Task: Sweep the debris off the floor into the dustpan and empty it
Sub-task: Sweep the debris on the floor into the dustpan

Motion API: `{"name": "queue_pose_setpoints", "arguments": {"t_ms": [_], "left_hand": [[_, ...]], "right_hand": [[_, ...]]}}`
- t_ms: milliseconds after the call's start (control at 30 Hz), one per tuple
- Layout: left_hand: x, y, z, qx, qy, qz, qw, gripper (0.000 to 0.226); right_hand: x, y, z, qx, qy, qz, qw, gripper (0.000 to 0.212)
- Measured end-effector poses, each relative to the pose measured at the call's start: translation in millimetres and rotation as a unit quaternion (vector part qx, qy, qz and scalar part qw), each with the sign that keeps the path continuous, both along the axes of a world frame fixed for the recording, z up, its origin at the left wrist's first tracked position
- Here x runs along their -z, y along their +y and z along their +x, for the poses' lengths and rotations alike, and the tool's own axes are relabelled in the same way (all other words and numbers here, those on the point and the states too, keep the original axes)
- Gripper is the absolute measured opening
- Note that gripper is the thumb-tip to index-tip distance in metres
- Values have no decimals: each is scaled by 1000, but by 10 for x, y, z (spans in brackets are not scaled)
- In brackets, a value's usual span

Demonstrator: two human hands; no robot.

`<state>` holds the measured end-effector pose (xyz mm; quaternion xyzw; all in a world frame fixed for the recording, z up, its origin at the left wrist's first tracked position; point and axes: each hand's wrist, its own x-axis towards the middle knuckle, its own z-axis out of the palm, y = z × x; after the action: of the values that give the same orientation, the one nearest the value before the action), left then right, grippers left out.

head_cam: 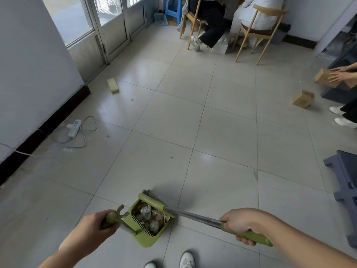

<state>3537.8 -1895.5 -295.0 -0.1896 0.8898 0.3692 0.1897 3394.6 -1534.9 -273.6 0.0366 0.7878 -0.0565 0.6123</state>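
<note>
Left hand (96,222) grips the dustpan (147,227) handle; right hand (240,224) grips the broom (193,214). Debris (149,215) fills the dustpan, broom head at its mouth. Emptying remains.

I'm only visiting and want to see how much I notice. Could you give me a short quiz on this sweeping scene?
1. True or false: the dustpan is empty.
2. Which hand grips the broom handle? A. left hand B. right hand
3. Fill in: the white power strip lies on the floor to the person's ___.

Key
1. False: debris lies in it.
2. B; the left hand holds the dustpan.
3. left
</note>
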Motion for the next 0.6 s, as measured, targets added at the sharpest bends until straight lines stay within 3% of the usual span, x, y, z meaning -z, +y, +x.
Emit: {"name": "queue_pose_setpoints", "arguments": {"t_ms": [233, 333, 500, 600], "left_hand": [[-68, -4, 28, 12, 1, -1, 1000, 29], [-90, -15, 44, 9, -2, -4, 1000, 17], [-117, -41, 114, -9, -6, -2, 1000, 20], [-116, -88, 161, -16, 3, -8, 1000, 37]], "right_hand": [[-199, 143, -113, 75, 1, -26, 997, 46], [-163, 166, -153, 130, 20, -31, 991, 48], [22, 30, -143, 172, 59, -42, 982, 46], [202, -120, -79, 161, 91, -37, 982, 44]]}}
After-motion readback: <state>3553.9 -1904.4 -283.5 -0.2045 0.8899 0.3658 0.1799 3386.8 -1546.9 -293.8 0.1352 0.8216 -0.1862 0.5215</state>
